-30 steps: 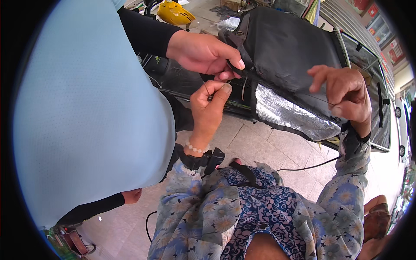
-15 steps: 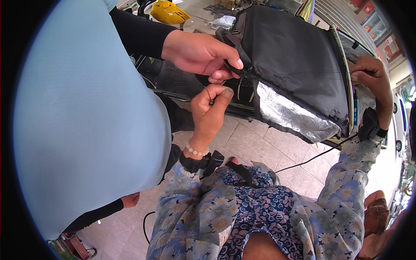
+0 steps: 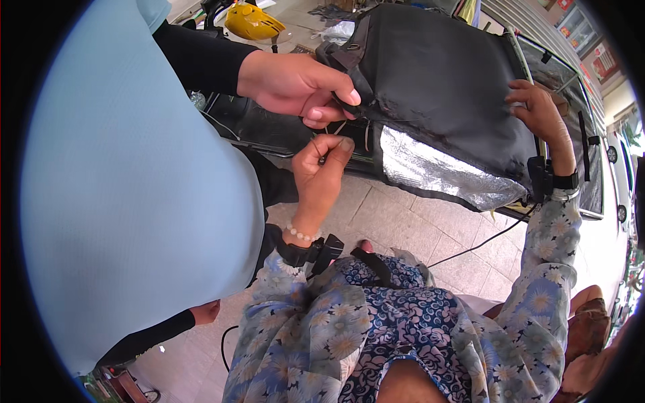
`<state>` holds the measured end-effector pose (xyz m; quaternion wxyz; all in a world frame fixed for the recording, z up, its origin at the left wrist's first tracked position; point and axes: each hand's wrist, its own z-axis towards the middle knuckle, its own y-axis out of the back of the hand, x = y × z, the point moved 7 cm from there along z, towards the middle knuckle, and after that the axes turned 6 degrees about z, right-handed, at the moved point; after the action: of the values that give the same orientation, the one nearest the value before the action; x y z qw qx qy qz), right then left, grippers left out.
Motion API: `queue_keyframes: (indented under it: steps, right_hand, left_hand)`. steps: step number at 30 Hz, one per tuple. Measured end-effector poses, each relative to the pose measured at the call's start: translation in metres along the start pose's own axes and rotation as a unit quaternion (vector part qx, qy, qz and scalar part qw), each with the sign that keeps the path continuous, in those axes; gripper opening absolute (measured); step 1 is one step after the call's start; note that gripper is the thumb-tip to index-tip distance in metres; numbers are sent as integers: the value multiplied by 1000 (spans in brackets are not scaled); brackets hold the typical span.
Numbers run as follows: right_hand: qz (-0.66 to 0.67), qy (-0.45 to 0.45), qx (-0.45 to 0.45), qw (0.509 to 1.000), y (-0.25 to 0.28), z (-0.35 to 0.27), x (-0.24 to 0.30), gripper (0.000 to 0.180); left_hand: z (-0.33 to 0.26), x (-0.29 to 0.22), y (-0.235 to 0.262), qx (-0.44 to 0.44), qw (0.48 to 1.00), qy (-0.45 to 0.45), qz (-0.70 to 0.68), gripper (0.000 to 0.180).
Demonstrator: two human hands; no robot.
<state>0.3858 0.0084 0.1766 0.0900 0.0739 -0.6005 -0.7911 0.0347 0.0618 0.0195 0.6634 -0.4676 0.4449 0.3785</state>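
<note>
A black padded bag (image 3: 443, 64) with a silver foil lining (image 3: 437, 164) lies across the view's upper middle. My left hand (image 3: 321, 161) is closed in a pinch just left of the foil, below the bag's left corner. A small dark thing shows at its fingers, too small to name. My right hand (image 3: 541, 117) is raised at the bag's right edge, fingers bent and apart, with nothing visible in them. Another person's hand (image 3: 295, 87), in a black sleeve, holds the bag's dark left corner above my left hand. Pale cords (image 3: 367, 138) hang beside that corner.
The other person's light blue shirt (image 3: 134, 201) fills the left side. A yellow helmet (image 3: 254, 23) is behind. Dark clear-windowed panels (image 3: 588, 161) stand right of the bag. A black cable (image 3: 470, 248) crosses above the paved floor (image 3: 403, 218).
My right hand has come off the bag's right edge and moved left, its fingers spreading. The view has shifted a little. My left hand and the other person's hand keep nearly the same pose.
</note>
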Motion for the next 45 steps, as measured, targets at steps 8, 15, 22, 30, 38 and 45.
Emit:
queue_keyframes:
  steps: [8,15,22,30,38,45]
  right_hand:
    - [225,31,-124,966,35,31,168,24]
    - [249,-13,35,968,-17,64,187,18]
    - [303,-46,185,934,-31,78,167,12]
    - [66,79,-24,994,-7,68,186,16]
    - [514,-117,-80,846,-35,66,162,7]
    - [671,-128,108,723,-41,69,177,11]
  left_hand:
    - [2,-5,-7,7,999,-19,26,8]
    - [6,-13,-10,6,999,-20,40,10]
    - [3,-26,-3,-3,997,-62,44,7]
    - [9,-44,-7,-16,990,-102,101,8]
    - [5,-40,-7,-28,996,-27,74,12]
    - [4,-78,-24,30,991,-64,111,10]
